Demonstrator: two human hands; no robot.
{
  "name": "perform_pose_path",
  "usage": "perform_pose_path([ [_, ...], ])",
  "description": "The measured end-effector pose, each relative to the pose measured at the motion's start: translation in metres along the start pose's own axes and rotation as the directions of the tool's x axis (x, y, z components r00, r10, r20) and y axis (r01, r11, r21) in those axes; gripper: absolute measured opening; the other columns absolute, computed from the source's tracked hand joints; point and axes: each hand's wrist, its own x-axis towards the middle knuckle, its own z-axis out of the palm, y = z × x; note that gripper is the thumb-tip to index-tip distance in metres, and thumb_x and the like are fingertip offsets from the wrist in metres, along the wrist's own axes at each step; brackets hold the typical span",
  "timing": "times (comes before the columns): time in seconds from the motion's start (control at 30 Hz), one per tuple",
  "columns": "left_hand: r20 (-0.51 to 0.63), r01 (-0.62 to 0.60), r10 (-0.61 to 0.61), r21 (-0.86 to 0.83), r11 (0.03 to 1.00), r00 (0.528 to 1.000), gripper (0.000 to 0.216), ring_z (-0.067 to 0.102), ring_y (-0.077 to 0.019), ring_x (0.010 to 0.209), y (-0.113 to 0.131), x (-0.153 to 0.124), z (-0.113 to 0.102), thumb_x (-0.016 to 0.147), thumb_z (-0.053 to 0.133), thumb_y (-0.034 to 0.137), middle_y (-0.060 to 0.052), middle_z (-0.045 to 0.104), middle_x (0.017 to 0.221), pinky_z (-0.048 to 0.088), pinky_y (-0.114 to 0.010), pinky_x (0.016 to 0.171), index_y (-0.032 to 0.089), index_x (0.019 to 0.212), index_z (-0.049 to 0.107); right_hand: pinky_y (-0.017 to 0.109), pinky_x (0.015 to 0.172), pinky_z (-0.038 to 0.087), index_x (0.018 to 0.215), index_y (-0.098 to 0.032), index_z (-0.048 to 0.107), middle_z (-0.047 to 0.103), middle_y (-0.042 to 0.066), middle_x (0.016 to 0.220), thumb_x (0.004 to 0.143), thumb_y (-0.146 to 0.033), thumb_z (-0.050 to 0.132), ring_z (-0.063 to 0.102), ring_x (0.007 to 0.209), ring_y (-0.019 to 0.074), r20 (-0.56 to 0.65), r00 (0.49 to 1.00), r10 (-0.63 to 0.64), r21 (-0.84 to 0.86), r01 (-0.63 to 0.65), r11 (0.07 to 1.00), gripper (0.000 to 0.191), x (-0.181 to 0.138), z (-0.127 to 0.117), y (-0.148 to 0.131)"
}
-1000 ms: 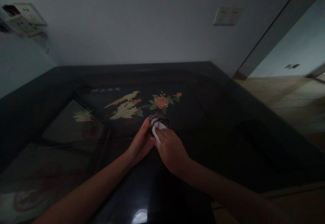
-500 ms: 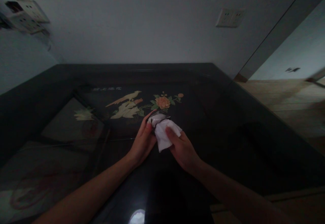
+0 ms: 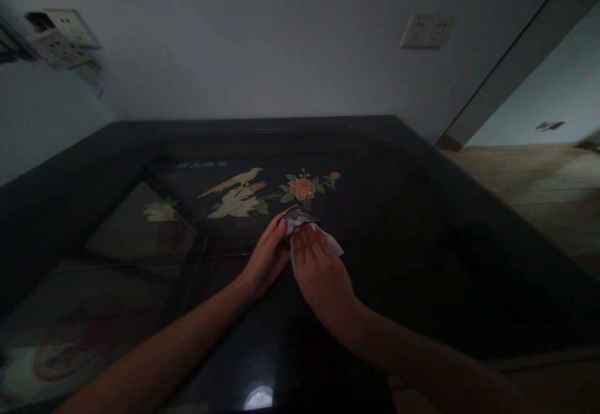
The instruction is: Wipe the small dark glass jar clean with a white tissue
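My left hand (image 3: 266, 257) is curled around a small dark shiny object (image 3: 296, 219) and steadies it on the glossy black table (image 3: 412, 232); the dim light hides what the object is. My right hand (image 3: 319, 270) lies over a white tissue (image 3: 332, 245) with its fingers pressed together against the object. Only an edge of the tissue shows beyond the fingers. Both hands meet just below the inlaid bird (image 3: 233, 193) and flower picture (image 3: 301, 187).
The table fills a corner between two pale walls. Wall sockets sit at the upper right (image 3: 425, 30) and upper left (image 3: 60, 35). A wooden floor (image 3: 539, 182) and doorway lie to the right. A lamp's reflection (image 3: 257, 398) shines on the near tabletop.
My right hand pulled the tissue back and open half a second ago, then moved forward again and now covers it, pressed against the object. My left hand has kept its hold.
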Motion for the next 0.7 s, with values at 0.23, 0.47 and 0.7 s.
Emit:
perform_pose_path([
  [0.23,0.018,0.040,-0.039,-0.023,0.999,0.999,0.036,0.060,-0.0200,0.111,-0.001,0.002,-0.003,0.087,0.063,0.034,-0.004,0.067,0.116,0.047,-0.033,0.098,0.024,0.120,0.061,0.053,0.115,0.029,0.128,0.015,0.047,0.045,0.037,0.136,0.087,-0.005,0.042,0.041,0.134,0.0386,0.056,0.990,0.133,0.301,-0.144,0.943,0.046,0.000,0.001,-0.007],
  [0.47,0.013,0.024,-0.023,-0.034,0.999,1.000,0.035,0.062,-0.0199,0.107,0.000,-0.001,-0.001,0.087,0.062,0.035,-0.006,0.068,0.114,0.044,-0.030,0.099,0.019,0.118,0.062,0.044,0.097,0.046,0.109,0.000,0.064,0.069,0.025,0.108,0.087,-0.002,0.041,0.065,0.103,0.0304,0.121,0.990,0.078,0.330,-0.114,0.937,0.032,0.015,-0.017,-0.002],
  [0.7,-0.027,0.012,-0.014,-0.098,0.995,1.000,0.026,0.063,-0.0201,0.102,-0.001,0.001,-0.003,0.088,0.060,0.037,-0.005,0.067,0.105,0.047,-0.034,0.097,0.020,0.108,0.062,0.027,0.061,0.044,0.084,-0.014,0.064,0.063,0.004,0.071,0.092,-0.030,0.046,0.058,0.065,0.0162,0.274,0.887,0.371,0.935,-0.336,0.112,0.025,0.017,-0.013,0.005],
])
